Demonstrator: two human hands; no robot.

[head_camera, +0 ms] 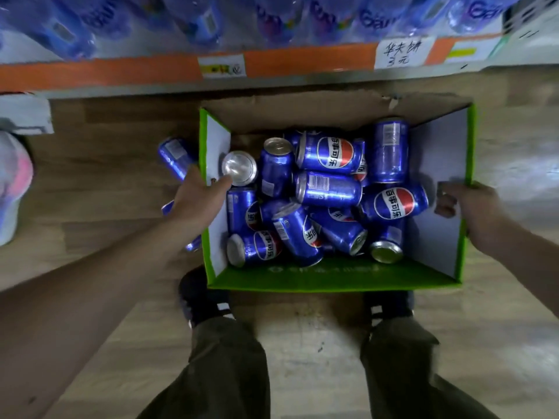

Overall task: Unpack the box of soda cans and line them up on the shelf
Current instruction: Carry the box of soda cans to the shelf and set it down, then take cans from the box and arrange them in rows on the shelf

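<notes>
Where the wooden floor [121,164] meets the foot of the shelf [127,72], an orange strip runs along the shelf edge with price labels stuck on it, one of them a handwritten label [398,52], and blurred blue-labelled water bottles [193,19] stand in a row above. Below the shelf sits the box [332,278], open at the top, green on its outer faces and pale inside, with its far cardboard flap folded back toward the shelf. The person stands over it, their dark trouser legs [230,367] and dark shoes at the near side of the box.

Inside the box lies a loose heap of blue soda cans [329,189], most on their sides and pointing different ways, a few upright with silver tops showing. One can [239,168] stands against the left wall. Another blue can [175,157] shows outside the box, beside that wall, and partly hidden behind the arm.

The left hand [196,195] holds the left wall of the box: the thumb lies over the rim on the inside, touching the upright can, while the fingers go down the outside, so it grips the cardboard. The right hand [465,204] holds the right wall near its top edge, fingers curled over the rim into the box.
</notes>
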